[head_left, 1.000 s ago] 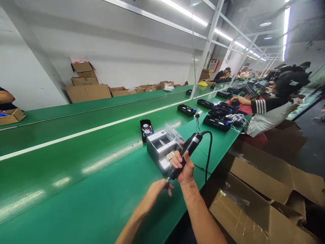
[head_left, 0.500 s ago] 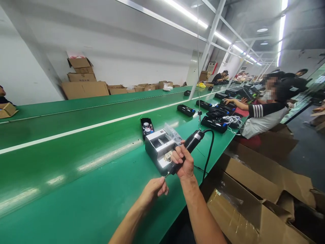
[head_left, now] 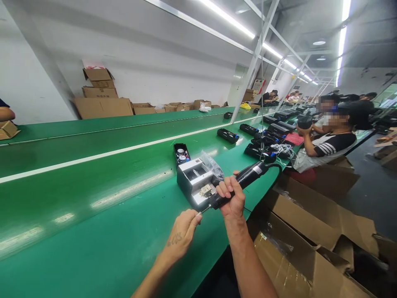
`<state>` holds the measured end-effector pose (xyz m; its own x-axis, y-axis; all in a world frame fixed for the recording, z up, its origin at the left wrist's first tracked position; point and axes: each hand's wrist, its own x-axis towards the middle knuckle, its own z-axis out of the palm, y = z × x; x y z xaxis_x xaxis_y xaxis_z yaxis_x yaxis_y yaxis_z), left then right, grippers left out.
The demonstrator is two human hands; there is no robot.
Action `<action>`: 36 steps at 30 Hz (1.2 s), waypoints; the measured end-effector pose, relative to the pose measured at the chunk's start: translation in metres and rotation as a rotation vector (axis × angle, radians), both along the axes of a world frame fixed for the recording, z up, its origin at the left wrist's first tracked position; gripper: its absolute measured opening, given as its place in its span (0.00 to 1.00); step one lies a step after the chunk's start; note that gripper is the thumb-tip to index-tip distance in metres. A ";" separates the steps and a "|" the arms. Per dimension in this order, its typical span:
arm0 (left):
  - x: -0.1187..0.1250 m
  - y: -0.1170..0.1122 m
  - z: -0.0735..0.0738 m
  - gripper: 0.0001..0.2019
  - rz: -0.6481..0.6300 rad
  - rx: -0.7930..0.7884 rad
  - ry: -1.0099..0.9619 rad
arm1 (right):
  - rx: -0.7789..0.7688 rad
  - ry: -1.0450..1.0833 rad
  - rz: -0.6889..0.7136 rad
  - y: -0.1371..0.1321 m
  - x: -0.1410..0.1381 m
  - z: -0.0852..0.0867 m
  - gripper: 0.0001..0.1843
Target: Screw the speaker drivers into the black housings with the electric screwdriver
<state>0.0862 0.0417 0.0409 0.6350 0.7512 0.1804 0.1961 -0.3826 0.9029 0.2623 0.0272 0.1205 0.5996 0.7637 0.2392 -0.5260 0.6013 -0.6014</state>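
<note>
My right hand (head_left: 233,199) is wrapped round a black electric screwdriver (head_left: 249,175), which hangs tilted from a cord, its bit pointing down to the left. At the tip of the bit, the fingers of my left hand (head_left: 182,232) are pinched together; whatever is between them is too small to make out. Just beyond my hands stands a grey and black boxlike fixture (head_left: 185,186) with a recess in its top. A small pale metal part (head_left: 205,191) sits on its near ledge. Behind it lie a clear plastic bag (head_left: 208,161) and an open black housing (head_left: 180,148) with round silvery parts.
The green bench (head_left: 124,231) runs away to the right, with several black housings (head_left: 228,135) and coiled white cables (head_left: 283,152). A co-worker (head_left: 325,145) sits at its right edge. Open cardboard boxes (head_left: 325,219) stand beside the bench at my right.
The screwdriver's rear end has swung to the right and lies flatter. My left hand has turned, its back now showing, with its fingertips still at the bit. A co-worker's hands have lifted a dark object.
</note>
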 end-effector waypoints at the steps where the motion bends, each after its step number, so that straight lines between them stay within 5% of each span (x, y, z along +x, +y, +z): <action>1: 0.000 0.000 0.000 0.21 0.015 0.029 0.008 | 0.001 0.005 -0.013 -0.001 0.002 0.002 0.16; 14: -0.002 0.001 0.002 0.19 0.075 0.173 0.067 | -0.019 0.071 0.042 0.005 -0.028 -0.009 0.19; 27: -0.003 0.003 0.006 0.19 0.034 0.180 0.063 | 0.038 0.088 -0.022 -0.003 -0.001 0.005 0.18; 36: -0.004 0.006 0.003 0.18 0.079 0.199 0.052 | 0.008 0.054 -0.020 0.003 -0.018 -0.003 0.19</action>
<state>0.0819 0.0476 0.0440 0.5876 0.7521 0.2985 0.2771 -0.5337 0.7990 0.2439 0.0303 0.1177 0.6272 0.7495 0.2117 -0.5453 0.6167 -0.5677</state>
